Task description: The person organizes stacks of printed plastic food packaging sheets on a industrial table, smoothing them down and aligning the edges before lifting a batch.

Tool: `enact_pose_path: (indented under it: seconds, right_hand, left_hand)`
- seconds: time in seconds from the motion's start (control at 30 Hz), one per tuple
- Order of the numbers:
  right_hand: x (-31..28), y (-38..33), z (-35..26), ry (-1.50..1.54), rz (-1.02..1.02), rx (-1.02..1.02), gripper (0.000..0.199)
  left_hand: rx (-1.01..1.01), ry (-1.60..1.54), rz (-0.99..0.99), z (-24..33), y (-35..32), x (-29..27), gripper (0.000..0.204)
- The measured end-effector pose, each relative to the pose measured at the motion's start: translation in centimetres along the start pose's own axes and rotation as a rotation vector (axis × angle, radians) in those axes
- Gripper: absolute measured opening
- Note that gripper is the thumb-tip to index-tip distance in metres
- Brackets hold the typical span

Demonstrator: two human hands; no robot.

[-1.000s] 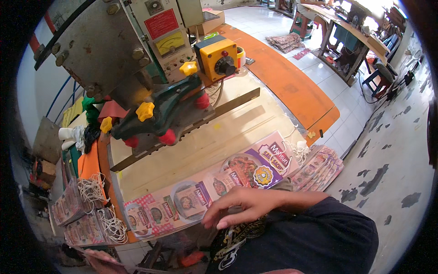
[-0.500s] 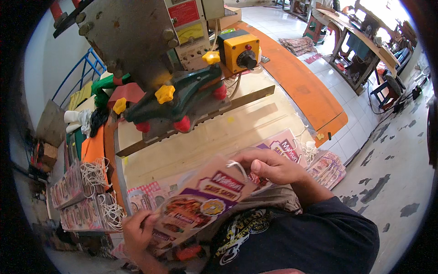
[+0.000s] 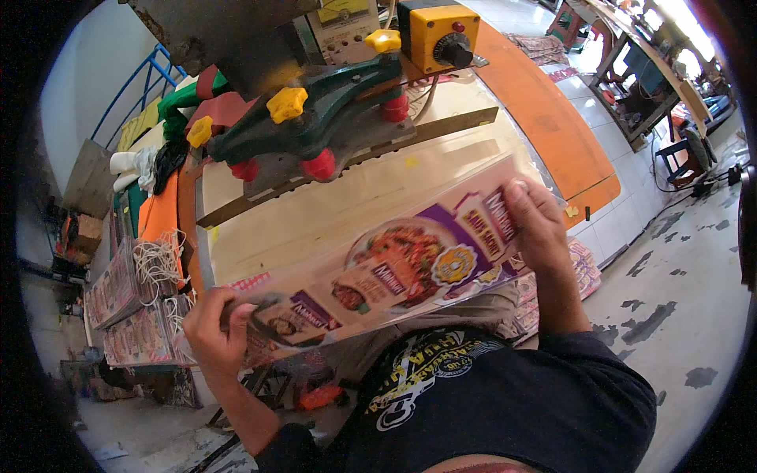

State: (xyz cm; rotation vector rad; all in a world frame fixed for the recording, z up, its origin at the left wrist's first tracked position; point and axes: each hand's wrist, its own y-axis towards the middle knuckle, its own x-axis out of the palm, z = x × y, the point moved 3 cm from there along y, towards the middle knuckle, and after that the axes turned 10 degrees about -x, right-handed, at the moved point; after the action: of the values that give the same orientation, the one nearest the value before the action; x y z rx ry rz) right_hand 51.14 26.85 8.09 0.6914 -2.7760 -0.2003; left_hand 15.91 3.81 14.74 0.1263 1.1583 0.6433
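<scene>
1. Okay, one long printed sheet (image 3: 394, 264) is up in both hands, over the near side of the pale tabletop (image 3: 272, 248). Can't tell if it touches the surface.
2. Left hand (image 3: 217, 331): fingers curled nearly closed, thumb on the face, pinching the left end.
3. Right hand (image 3: 540, 225): thumb on the face at the right end, so it's gripped there. Other fingers mostly behind the sheet; can't tell their spread.
4. Sheet slants, left end near, right end far, leaning roughly like the metal bar (image 3: 465, 124). I'd use that bar as the straightness reference.
5. Looks thin and bendy. Light, equal pull at both ends should flatten it; a hard thumb press could crease it.
6. Grip close to the ends, so the print is unobstructed and easy to check.
7. Fingers belong on the near side of the bar, clear of the green press bracket (image 3: 339, 106) and its red knobs (image 3: 319, 165) beyond.
8. Mind the left sleeve (image 3: 288, 453) and wrist: stacked sheets (image 3: 138, 343) with loose white cords (image 3: 158, 264) sit at left, a likely snag.
</scene>
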Motion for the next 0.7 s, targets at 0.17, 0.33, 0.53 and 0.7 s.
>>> enact_pose_path:
  seconds: [0.17,0.33,0.53,0.7]
  right_hand:
    - [-1.3,0.8,-0.4,0.086,0.133,-0.094,0.041]
    - [-2.4,0.9,0.1,0.089,0.155,-0.111,0.039]
    - [-4.0,0.3,1.1,0.058,0.220,-0.058,0.041]
    - [-5.5,-0.3,2.4,-0.062,0.382,-0.055,0.038]
  left_hand:
    - [-0.058,0.052,0.083,-3.1,-0.1,-1.1,0.046]
    - [-0.121,0.009,0.166,-4.3,-0.6,-0.5,0.047]
    - [-0.033,-0.225,0.165,-5.3,-2.0,-1.0,0.054]
    - [0.085,-0.449,0.125,-3.7,-1.8,-1.2,0.052]
